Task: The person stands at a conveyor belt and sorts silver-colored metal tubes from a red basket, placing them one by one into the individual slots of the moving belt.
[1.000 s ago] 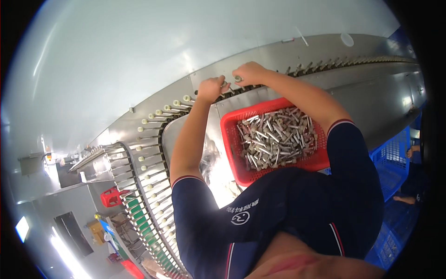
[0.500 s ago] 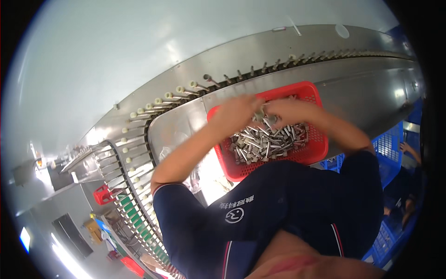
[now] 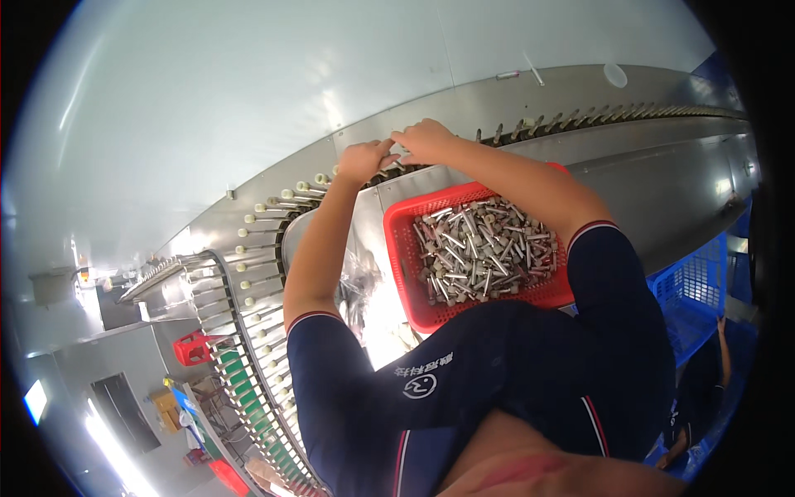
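Observation:
My left hand (image 3: 364,159) and my right hand (image 3: 424,141) are side by side, raised to the curved conveyor track (image 3: 273,207) with its row of upright pins. The fingers of both pinch together at the pins; whatever they hold is too small to make out. Below my right forearm sits a red plastic basket (image 3: 406,257) filled with several small metal rod-like parts (image 3: 480,248). My arms wear dark blue short sleeves.
The pin conveyor bends down to the lower left, with green pieces (image 3: 240,381) along it. A small red crate (image 3: 192,348) stands at the left. Blue crates (image 3: 696,298) are at the right, beside a stainless steel housing (image 3: 662,199).
Both hands dipped into the red basket of metal parts half a second ago and have come back up to the conveyor pins.

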The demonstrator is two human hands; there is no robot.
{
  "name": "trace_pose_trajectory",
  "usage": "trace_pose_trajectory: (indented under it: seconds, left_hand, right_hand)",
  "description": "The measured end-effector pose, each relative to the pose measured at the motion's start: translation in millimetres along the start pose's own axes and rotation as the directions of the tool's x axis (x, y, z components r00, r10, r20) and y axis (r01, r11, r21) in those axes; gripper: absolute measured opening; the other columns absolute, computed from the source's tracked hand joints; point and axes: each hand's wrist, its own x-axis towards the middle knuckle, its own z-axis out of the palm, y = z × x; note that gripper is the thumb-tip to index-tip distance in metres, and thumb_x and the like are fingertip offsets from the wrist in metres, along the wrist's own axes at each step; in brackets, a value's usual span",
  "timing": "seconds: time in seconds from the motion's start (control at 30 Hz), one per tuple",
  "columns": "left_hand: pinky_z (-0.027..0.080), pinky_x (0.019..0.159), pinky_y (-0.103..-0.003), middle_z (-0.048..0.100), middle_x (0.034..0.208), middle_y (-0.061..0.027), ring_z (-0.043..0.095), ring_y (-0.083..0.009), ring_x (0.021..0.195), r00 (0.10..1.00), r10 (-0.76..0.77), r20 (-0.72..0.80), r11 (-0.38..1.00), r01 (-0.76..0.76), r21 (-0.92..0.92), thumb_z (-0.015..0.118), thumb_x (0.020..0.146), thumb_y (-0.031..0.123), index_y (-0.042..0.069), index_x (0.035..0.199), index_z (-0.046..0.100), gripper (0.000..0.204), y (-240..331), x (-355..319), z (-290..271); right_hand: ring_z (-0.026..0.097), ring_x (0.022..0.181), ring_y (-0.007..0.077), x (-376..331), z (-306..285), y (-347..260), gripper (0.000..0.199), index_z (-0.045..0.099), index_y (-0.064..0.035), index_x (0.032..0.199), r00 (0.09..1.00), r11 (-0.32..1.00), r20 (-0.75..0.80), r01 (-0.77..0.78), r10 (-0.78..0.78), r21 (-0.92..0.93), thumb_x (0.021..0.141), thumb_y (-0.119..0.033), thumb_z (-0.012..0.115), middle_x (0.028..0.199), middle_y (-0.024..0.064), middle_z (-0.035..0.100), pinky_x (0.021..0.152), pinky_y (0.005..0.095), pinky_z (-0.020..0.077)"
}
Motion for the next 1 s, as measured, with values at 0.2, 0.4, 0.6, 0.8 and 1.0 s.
trace_pose_trajectory:
  seconds: [0.2,0.4,0.6,0.8,1.0]
  left_hand:
    - [0.047,0.052,-0.038,0.058,0.065,-0.0073,0.060,-0.0281,0.060,0.970,0.042,-0.238,0.990,-0.073,-0.120,0.060,0.085,0.032,0.010,0.077,0.054,0.025,14.9,21.1,-14.9]
    - [0.050,0.070,-0.039,0.064,0.096,-0.0134,0.063,-0.0296,0.089,0.998,0.040,0.055,0.929,-0.017,-0.369,0.066,0.080,0.036,0.009,0.100,0.058,0.034,104.1,-29.8,-90.3]
    - [0.032,0.100,-0.053,0.043,0.133,-0.0165,0.041,-0.0358,0.122,0.996,0.029,-0.084,0.994,-0.037,-0.100,0.072,0.071,0.045,0.012,0.128,0.049,0.069,97.3,-82.3,17.5]
    - [0.046,0.080,-0.045,0.057,0.114,-0.0118,0.058,-0.0318,0.098,0.993,-0.049,-0.110,0.989,0.032,-0.146,0.064,0.080,0.034,0.011,0.117,0.054,0.045,-11.9,-36.9,-15.8]
    - [0.049,0.064,-0.045,0.063,0.083,-0.0104,0.063,-0.0317,0.076,0.999,0.031,0.034,1.000,-0.031,0.001,0.056,0.086,0.031,0.010,0.085,0.059,0.022,-10.8,1.6,-2.8]
  right_hand:
    - [0.058,0.056,0.0305,-7.7,-50.2,39.4,0.022,0.058,-0.0087,0.079,0.971,0.964,-0.220,-0.030,0.091,0.266,0.080,-0.031,0.061,0.062,0.0135,0.059,0.052,0.0413,0.0444]
    - [0.057,0.062,0.0206,-120.0,-115.1,-18.3,0.034,0.058,-0.0076,0.098,0.953,0.875,0.293,-0.209,0.081,0.437,0.078,-0.032,0.071,0.072,0.0120,0.060,0.057,0.0337,0.0441]
    - [0.041,0.125,0.0341,-171.1,8.0,5.1,0.091,0.025,-0.0097,0.144,0.790,0.973,0.612,-0.115,-0.032,0.198,0.072,-0.035,0.074,0.134,0.0189,0.044,0.099,0.0484,0.0369]
    - [0.053,0.102,0.0324,-32.5,-2.3,-4.1,0.056,0.051,-0.0076,0.119,0.975,0.980,-0.213,0.108,-0.070,0.168,0.072,-0.031,0.071,0.110,0.0152,0.055,0.087,0.0427,0.0429]
    - [0.062,0.067,0.0347,24.8,33.7,24.0,0.033,0.066,-0.0117,0.077,0.998,0.995,-0.016,0.055,-0.054,0.088,0.071,-0.044,0.066,0.070,0.0152,0.064,0.058,0.0477,0.0480]
